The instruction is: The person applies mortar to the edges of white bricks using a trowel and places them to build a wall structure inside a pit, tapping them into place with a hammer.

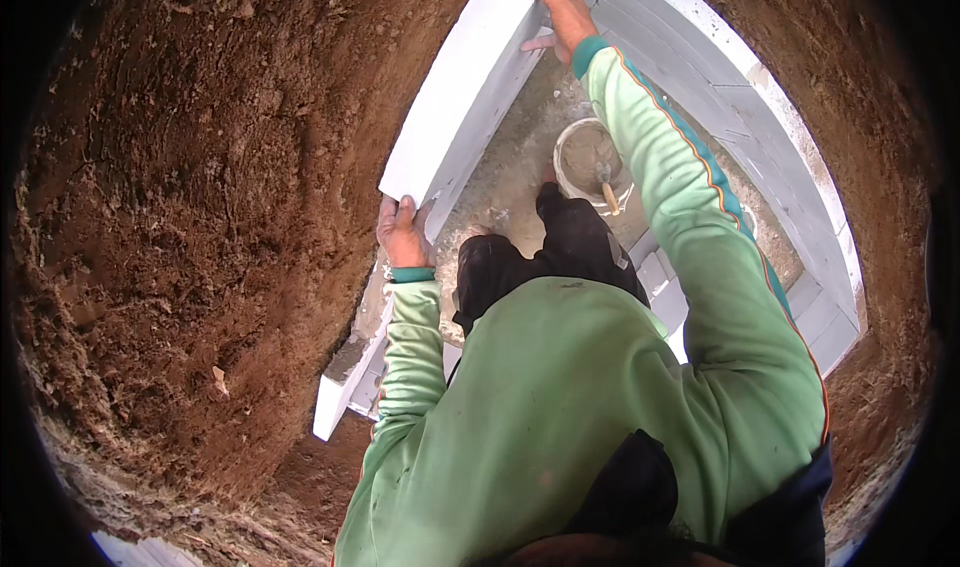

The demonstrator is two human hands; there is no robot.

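Note:
A long white building block [455, 82] lies along the top of the left wall. My left hand [404, 235] grips its near end, with fingertips over the top edge. At the far end my right hand [566, 19] holds the same block, one finger on its upper face and others against the inner side. Below my right forearm a round bucket [560, 172] of grey mortar stands on the floor. A trowel with a wooden handle [610, 199] rests in it. Closer to me, a lower stretch of the left wall [357, 352] shows its rough top.
A pale block wall [745, 77] curves along the right side. Brown earth banks [200, 187] rise outside both walls. More white blocks [660, 275] sit low beside my legs, partly hidden by my right arm. My legs stand on the grey floor [520, 137] between the walls.

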